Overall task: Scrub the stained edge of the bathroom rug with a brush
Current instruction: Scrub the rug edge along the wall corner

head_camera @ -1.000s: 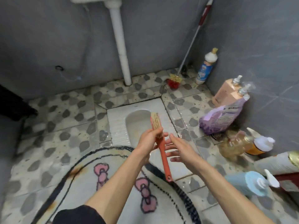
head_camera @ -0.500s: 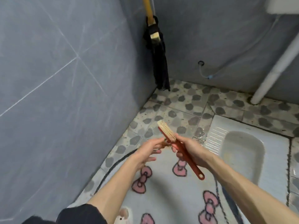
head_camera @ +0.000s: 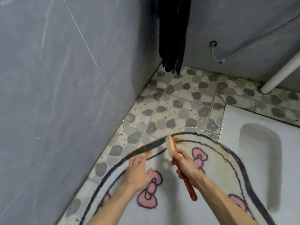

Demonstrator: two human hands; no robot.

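A white bathroom rug (head_camera: 215,161) with pink bows and a dark border lies on the pebble-pattern floor. Brown-orange stains (head_camera: 146,152) mark its far left border. My right hand (head_camera: 186,166) grips the red handle of a scrub brush (head_camera: 170,146). The pale bristles face left, and the brush head is at the stained border. My left hand (head_camera: 138,172) rests flat on the rug with fingers spread, its fingertips just short of the stain.
A grey tiled wall (head_camera: 65,95) stands close on the left. A black mop head (head_camera: 173,34) hangs in the corner. A white squat toilet pan (head_camera: 259,143) lies to the right of the rug, and a white pipe (head_camera: 279,72) rises at the far right.
Both hands have dropped from mid-air to the rug. The brush head now meets the stained border, and my left hand has let go of the brush and lies on the rug.
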